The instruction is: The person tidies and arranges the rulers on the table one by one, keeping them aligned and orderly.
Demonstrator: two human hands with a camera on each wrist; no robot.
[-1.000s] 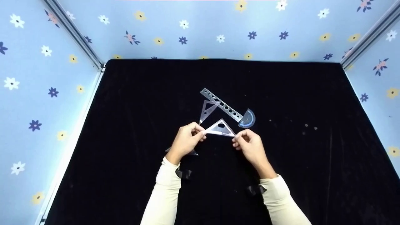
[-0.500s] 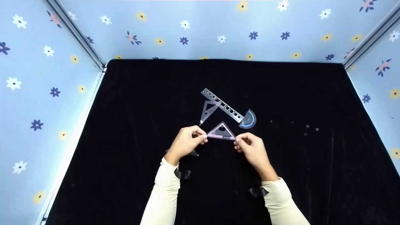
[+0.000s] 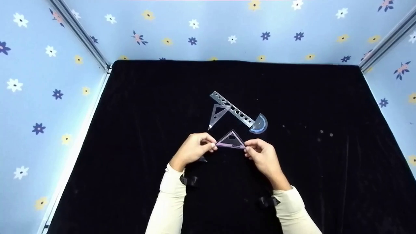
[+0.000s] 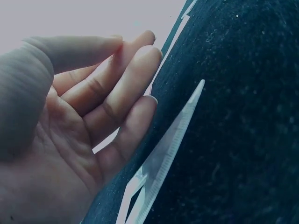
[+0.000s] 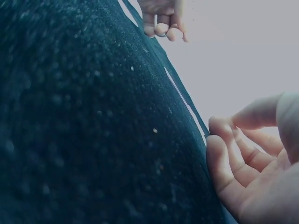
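A clear triangular set square with a pinkish lower strip point(image 3: 224, 144) lies between the two hands, low over or on the black cloth. My left hand point(image 3: 191, 149) pinches its left corner between thumb and fingers. At the right corner, my right hand point(image 3: 263, 156) pinches it the same way. In the right wrist view the set square point(image 5: 184, 103) is a thin pale edge running up to the right hand's fingertips point(image 5: 217, 144). Partly covered by the left hand is another clear set square point(image 3: 203, 159); the left wrist view shows that set square point(image 4: 166, 151) with its graduated edge.
Beyond the hands, a clear stencil ruler point(image 3: 240, 114) lies slantwise. A narrow set square point(image 3: 213, 120) meets its middle, and a blue-marked protractor point(image 3: 260, 125) touches its right end. Flower-patterned panels point(image 3: 208, 29) border the black cloth point(image 3: 156, 97) at the back and sides.
The set square between the hands has come slightly nearer the person and looks flatter, its strip turning from white to pink. Both hands moved with it, keeping their pinch.
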